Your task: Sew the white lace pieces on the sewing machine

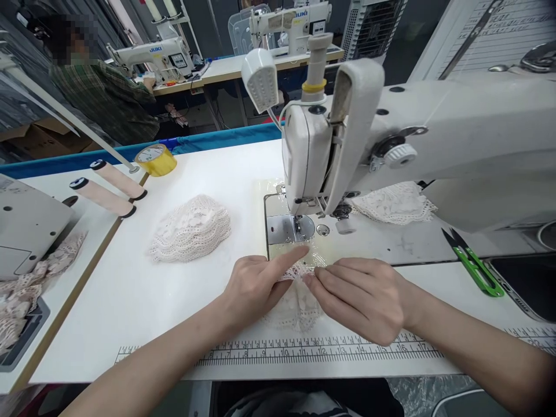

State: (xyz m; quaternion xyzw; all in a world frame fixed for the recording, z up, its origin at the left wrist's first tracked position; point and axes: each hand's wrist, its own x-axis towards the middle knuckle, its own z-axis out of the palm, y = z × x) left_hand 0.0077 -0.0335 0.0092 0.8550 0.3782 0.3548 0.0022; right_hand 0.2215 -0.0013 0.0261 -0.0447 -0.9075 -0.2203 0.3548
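Observation:
A piece of white lace lies at the front of the sewing machine, its upper edge raised between my hands. My left hand pinches that edge from the left, with the index finger stretched toward the needle plate. From the right, my right hand grips the same edge between thumb and fingertips. Both hands are just in front of the presser foot, and the lace is apart from it. Part of the lace is hidden under my fingers.
A stack of lace pieces sits to the left, and more lace lies behind the needle. Green thread snips and a phone are at right. Thread cones and yellow tape stand left. A person works beyond.

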